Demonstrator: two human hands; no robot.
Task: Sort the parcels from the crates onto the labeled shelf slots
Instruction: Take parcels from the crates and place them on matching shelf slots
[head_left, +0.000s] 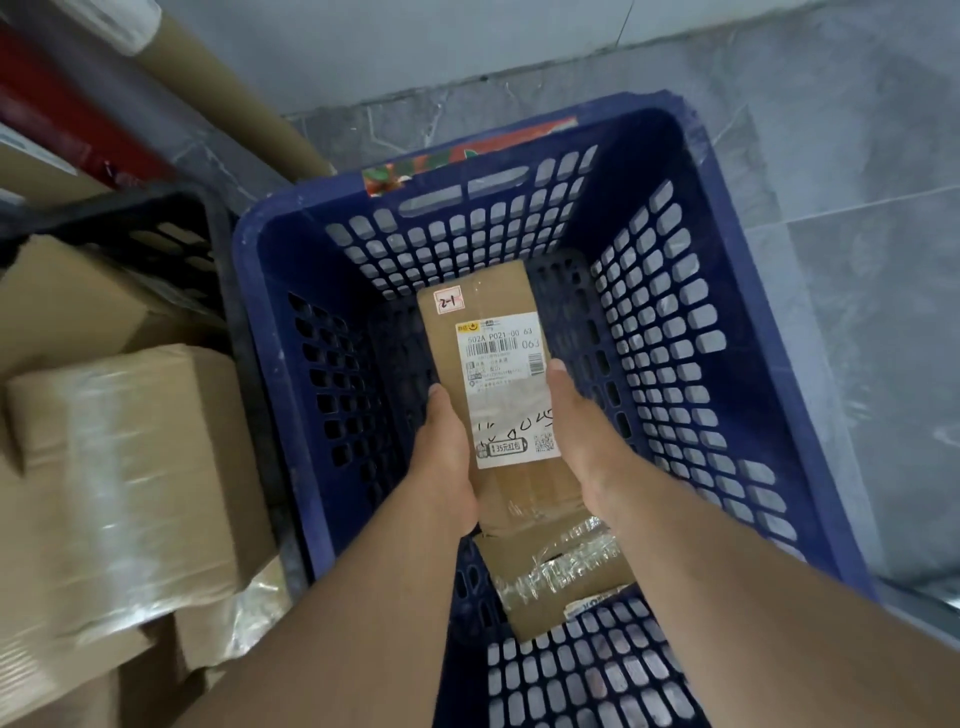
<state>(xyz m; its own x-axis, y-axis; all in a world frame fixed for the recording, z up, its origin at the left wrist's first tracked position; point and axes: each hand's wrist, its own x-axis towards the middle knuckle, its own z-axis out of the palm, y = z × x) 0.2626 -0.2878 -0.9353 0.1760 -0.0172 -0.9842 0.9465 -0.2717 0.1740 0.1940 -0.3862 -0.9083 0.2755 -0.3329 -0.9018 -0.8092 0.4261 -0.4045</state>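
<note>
**Head view: both hands on a parcel inside the blue crate**

The blue crate (763, 364), its walls and bottom pierced with slots, stands on a floor (857, 234) of grey, marbled tiles. Beyond the crate's far edge the tiles meet a pale wall (415, 41).

A long cardboard parcel (493, 306) lies lengthwise in the middle of the crate, pointing at its far wall. It carries a white shipping label (506, 395) and a small sticker (448, 301) handwritten "2-1". The left hand (444, 457) and right hand (587, 431) flank its long sides. Each grip is clamped on it, thumb on the top edge, fingers hidden below. Whether it rests on the crate's bottom cannot be told.

A second parcel (550, 577), wrapped in glossy tape, lies by the crate's near wall, partly under the first.

Past the crate's left edge sits a black crate (171, 223) with taped cardboard boxes (119, 457) beside it. A brown cardboard tube (249, 88) leans by the far left corner.
</note>
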